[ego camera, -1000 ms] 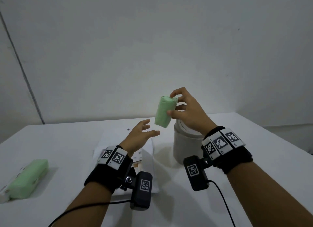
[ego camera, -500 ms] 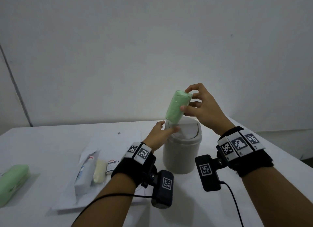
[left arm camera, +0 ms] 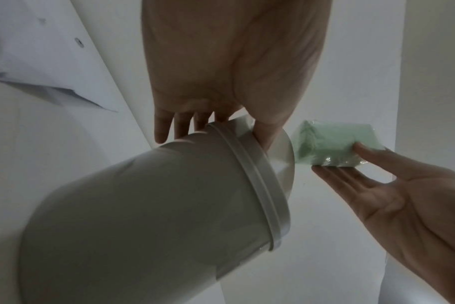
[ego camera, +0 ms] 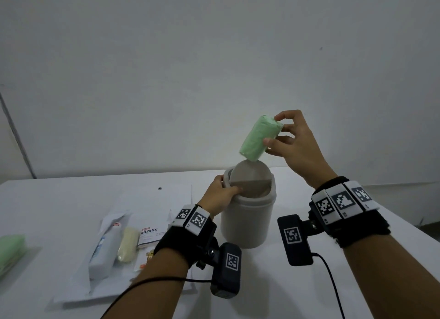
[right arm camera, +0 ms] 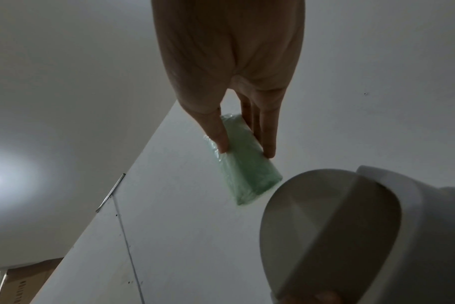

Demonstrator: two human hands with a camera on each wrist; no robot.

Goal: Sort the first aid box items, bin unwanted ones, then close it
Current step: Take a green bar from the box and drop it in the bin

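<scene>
A green plastic-wrapped roll hangs tilted in the air just above the grey swing-lid bin. My right hand pinches its upper end between thumb and fingers. In the left wrist view the roll sits right beside the tipped flap. My left hand holds the bin's domed top: the fingers lie on the outside and the thumb presses the flap inward. The flap stands tilted, with its upper half raised toward the roll. The inside of the bin is hidden.
Left of the bin, a white tube, a cream roll and an "ultrafix" box lie on a white sheet. A second green pack lies at the far left edge. The white table ends at a wall.
My right hand carried the green roll up and to the right, over the bin. My left hand went from open in the air to the bin's top and tipped its flap.
</scene>
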